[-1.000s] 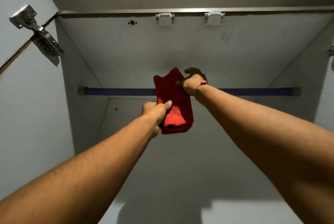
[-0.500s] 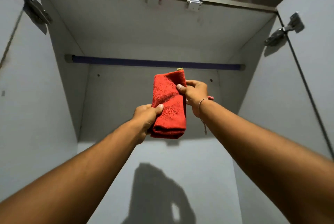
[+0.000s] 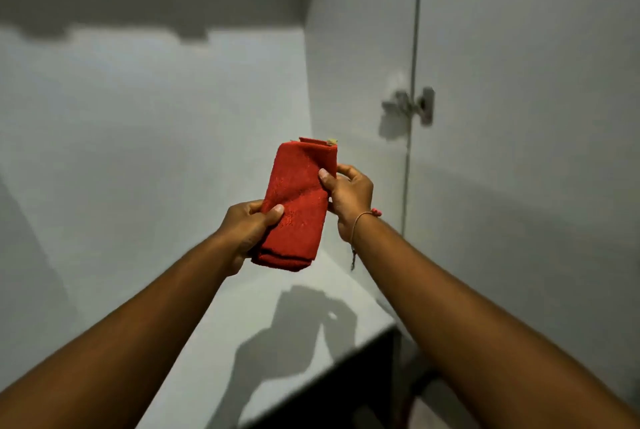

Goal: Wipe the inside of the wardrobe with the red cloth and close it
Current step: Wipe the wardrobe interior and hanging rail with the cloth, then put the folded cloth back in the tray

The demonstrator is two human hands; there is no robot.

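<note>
Both hands, left (image 3: 247, 229) and right (image 3: 349, 200), pinch the folded cloth (image 3: 298, 207) with closed fingers; it should stay flat and press firmly along the shelf (image 3: 277, 359).

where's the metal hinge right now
In the head view the metal hinge sits right of centre on the wardrobe's right side, above and right of the red cloth.

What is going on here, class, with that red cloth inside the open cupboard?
A person holds a folded red cloth upright in both hands inside an open pale grey wardrobe. The left hand grips its lower left edge, and the right hand pinches its upper right edge. The cloth is in the air, not pressed on any panel. The right door, with a metal hinge, stands open.
</note>
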